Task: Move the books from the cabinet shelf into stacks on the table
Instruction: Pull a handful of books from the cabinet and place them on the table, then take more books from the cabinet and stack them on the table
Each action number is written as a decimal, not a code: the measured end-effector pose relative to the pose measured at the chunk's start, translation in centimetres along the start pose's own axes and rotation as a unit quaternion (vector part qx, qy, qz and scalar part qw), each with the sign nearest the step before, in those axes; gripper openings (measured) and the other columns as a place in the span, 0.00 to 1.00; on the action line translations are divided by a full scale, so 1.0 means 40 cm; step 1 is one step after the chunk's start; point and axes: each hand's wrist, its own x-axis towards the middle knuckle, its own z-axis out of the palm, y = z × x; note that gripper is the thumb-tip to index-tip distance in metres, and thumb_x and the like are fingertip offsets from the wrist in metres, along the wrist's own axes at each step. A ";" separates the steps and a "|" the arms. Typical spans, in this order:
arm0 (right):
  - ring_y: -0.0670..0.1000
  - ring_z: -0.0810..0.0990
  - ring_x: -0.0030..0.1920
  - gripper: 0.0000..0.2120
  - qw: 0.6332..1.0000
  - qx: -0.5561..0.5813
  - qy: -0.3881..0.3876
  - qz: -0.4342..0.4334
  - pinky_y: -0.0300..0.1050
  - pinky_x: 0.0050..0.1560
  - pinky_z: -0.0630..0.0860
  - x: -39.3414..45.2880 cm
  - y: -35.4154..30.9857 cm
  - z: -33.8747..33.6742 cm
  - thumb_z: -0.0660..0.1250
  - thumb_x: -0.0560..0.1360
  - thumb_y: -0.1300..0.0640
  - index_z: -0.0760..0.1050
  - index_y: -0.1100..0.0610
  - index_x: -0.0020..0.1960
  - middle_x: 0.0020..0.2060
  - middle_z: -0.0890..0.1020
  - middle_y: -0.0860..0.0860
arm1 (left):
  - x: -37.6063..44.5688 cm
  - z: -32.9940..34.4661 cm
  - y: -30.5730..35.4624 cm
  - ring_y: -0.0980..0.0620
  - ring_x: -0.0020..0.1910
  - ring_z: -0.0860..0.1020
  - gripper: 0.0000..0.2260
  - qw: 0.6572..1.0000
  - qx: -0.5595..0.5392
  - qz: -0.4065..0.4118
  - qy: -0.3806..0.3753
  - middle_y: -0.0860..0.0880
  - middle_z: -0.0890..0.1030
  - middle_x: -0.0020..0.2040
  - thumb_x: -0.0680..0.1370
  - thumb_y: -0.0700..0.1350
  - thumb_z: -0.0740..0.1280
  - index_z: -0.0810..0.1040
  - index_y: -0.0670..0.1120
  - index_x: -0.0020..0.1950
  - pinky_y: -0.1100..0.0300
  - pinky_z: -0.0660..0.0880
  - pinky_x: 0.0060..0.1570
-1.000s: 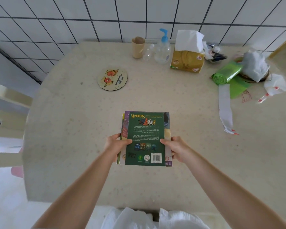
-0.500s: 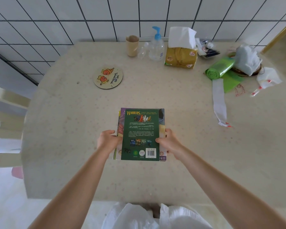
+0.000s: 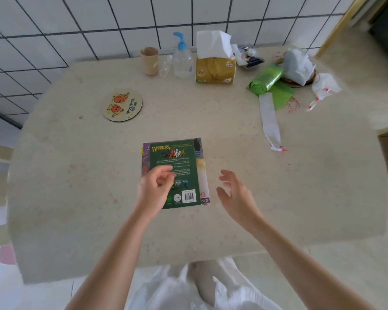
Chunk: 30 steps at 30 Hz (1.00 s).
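A stack of books (image 3: 175, 173) lies flat mid-desk (image 3: 76, 175), green back cover up reading "WARRIORS", barcode toward the person, long axis running away from them. Left hand (image 3: 154, 189) hovers over it, fingers loosely curled, holding nothing; right hand (image 3: 233, 193) spread beside it.

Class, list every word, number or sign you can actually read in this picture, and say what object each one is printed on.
"WARRIORS": yellow title on the green book topping the stack.
Barcode on the same cover: its digits are too small to read.
Paragraphs on that cover: too small to read.
Round coaster: handwriting, blurred.
Yellow tissue pack: labels, unreadable.
Pump bottle: label, unreadable.
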 end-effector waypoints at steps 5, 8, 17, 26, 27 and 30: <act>0.55 0.80 0.58 0.18 0.997 -0.012 0.076 0.012 0.46 0.58 0.73 -0.121 0.051 0.030 0.64 0.76 0.62 0.71 0.60 0.66 0.54 0.82 0.55 | -0.081 0.073 -0.009 0.59 0.43 0.83 0.06 0.996 0.011 0.064 -0.065 0.53 0.85 0.41 0.77 0.39 0.68 0.80 0.48 0.52 0.62 0.78 0.48; 0.55 0.80 0.57 0.18 0.991 -0.013 0.123 0.047 0.48 0.58 0.74 -0.240 0.059 0.064 0.63 0.77 0.61 0.71 0.59 0.66 0.55 0.82 0.54 | -0.142 0.088 -0.012 0.60 0.41 0.81 0.07 0.984 0.055 0.122 -0.114 0.53 0.84 0.41 0.77 0.40 0.68 0.81 0.46 0.53 0.74 0.73 0.42; 0.53 0.82 0.52 0.14 0.901 0.008 0.352 0.254 0.48 0.52 0.77 -0.753 0.199 0.185 0.64 0.76 0.60 0.74 0.56 0.61 0.52 0.82 0.51 | -0.458 0.195 -0.007 0.56 0.42 0.81 0.10 0.814 0.204 0.321 -0.439 0.54 0.83 0.43 0.76 0.41 0.68 0.81 0.49 0.56 0.56 0.78 0.49; 0.51 0.82 0.50 0.13 0.782 0.088 0.481 0.387 0.41 0.50 0.73 -1.113 0.239 0.291 0.64 0.76 0.62 0.76 0.59 0.61 0.49 0.83 0.53 | -0.704 0.272 -0.027 0.65 0.38 0.79 0.11 0.723 0.203 0.384 -0.537 0.55 0.84 0.40 0.75 0.39 0.70 0.81 0.50 0.54 0.72 0.74 0.41; 0.52 0.82 0.50 0.13 0.766 0.097 0.490 0.404 0.41 0.50 0.73 -1.171 0.250 0.313 0.64 0.76 0.62 0.76 0.59 0.61 0.49 0.83 0.53 | -0.753 0.289 -0.034 0.63 0.38 0.80 0.11 0.710 0.202 0.390 -0.550 0.53 0.84 0.40 0.75 0.38 0.70 0.81 0.50 0.54 0.68 0.76 0.42; 0.51 0.80 0.51 0.13 0.718 0.121 0.524 0.442 0.38 0.50 0.69 -1.349 0.268 0.387 0.64 0.76 0.62 0.75 0.59 0.60 0.50 0.82 0.52 | -0.917 0.336 -0.072 0.59 0.39 0.81 0.11 0.667 0.205 0.410 -0.588 0.52 0.84 0.40 0.75 0.38 0.70 0.81 0.50 0.54 0.59 0.80 0.44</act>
